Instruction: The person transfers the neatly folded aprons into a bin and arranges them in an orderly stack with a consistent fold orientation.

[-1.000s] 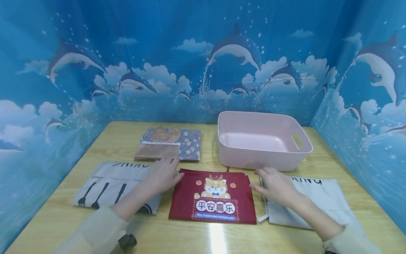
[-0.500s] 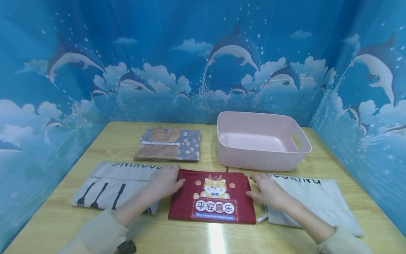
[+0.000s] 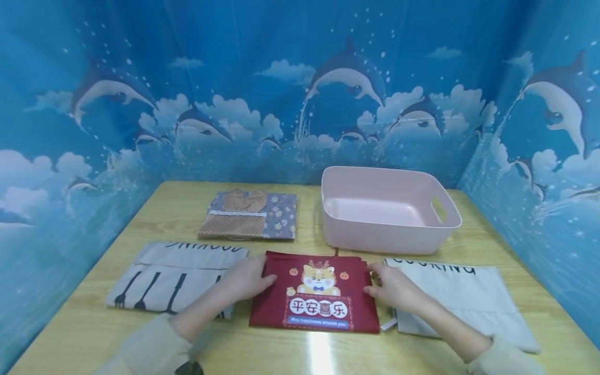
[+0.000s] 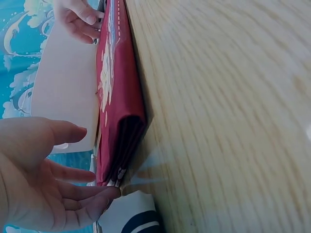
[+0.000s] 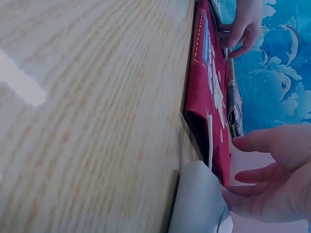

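A folded dark red apron (image 3: 319, 278) with a cartoon dog and white lettering lies at the table's front middle. My left hand (image 3: 246, 280) is at its left edge, thumb over the top. In the left wrist view, the fingertips (image 4: 109, 194) reach the apron's layered side at table level. On the opposite edge, my right hand (image 3: 396, 287) has its fingers spread. The right wrist view shows thumb and fingers apart, low fingertips (image 5: 231, 194) beside the red apron (image 5: 199, 99). Folded pale cloths flank it: one with utensil prints (image 3: 157, 278) left, one lettered COOKING (image 3: 469, 299) right.
Behind the red apron, to the right, stands a pink plastic basket (image 3: 382, 237) with a handle hole. A folded floral cloth (image 3: 279, 213) with a brown dotted panel lies back left. A dolphin-print curtain (image 3: 262, 67) surrounds the wooden table (image 3: 281, 354).
Both hands have come nearer to the red apron: the left slides down toward its left edge, the right shifts left off the COOKING cloth. The apron stays in place.
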The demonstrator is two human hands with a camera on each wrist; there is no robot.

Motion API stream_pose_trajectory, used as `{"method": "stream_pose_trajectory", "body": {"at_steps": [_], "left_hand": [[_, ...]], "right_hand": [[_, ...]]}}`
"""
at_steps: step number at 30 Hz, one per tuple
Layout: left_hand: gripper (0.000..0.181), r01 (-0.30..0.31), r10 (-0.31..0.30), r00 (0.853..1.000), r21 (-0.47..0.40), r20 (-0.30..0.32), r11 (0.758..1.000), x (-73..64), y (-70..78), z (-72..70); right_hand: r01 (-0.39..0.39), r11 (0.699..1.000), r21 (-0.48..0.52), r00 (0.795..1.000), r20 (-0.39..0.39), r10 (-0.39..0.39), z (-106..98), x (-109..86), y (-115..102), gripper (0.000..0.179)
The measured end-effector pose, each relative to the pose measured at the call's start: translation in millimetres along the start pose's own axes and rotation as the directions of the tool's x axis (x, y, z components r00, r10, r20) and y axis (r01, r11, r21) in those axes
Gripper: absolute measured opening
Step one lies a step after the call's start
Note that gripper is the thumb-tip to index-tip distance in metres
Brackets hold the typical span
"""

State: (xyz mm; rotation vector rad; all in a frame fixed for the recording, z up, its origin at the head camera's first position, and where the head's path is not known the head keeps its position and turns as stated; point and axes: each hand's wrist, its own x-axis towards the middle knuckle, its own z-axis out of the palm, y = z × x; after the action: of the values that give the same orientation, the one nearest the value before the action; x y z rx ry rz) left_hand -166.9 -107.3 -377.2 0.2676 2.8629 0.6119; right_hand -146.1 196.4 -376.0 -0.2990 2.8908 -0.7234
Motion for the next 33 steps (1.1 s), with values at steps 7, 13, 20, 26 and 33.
{"method": "stream_pose_trajectory", "body": {"at_steps": [7, 13, 20, 26, 33], "left_hand": [[0.051, 0.04, -0.039, 0.999, -0.027, 0.022, 0.999, -0.6, -0.5, 3.3], [0.051, 0.07, -0.068, 0.997, -0.056, 0.032, 0.996, -3.0, 1.2, 4.5], [0.046, 0.091, -0.085, 0.995, -0.175, 0.043, 0.98, -5.3, 0.0, 6.4], [0.046, 0.206, -0.177, 0.978, -0.334, 0.113, 0.92, -3.9, -2.2, 1.7], [0.048, 0.291, -0.252, 0.957, -0.49, 0.146, 0.822, -5.8, -2.9, -1.7]], "right_hand": [[-0.066, 0.985, 0.162, 0.997, 0.044, 0.06, -1.9, 0.3, 2.1, 0.047], [-0.194, 0.893, 0.406, 0.978, 0.15, 0.144, -4.7, -1.1, 1.5, 0.047], [-0.293, 0.726, 0.622, 0.951, 0.266, 0.156, -6.7, -4.7, 3.7, 0.053], [-0.328, 0.638, 0.697, 0.941, 0.304, 0.152, -8.7, -5.6, 5.9, 0.056], [-0.328, 0.581, 0.745, 0.943, 0.291, 0.16, -9.8, -5.7, 5.5, 0.055]]}}
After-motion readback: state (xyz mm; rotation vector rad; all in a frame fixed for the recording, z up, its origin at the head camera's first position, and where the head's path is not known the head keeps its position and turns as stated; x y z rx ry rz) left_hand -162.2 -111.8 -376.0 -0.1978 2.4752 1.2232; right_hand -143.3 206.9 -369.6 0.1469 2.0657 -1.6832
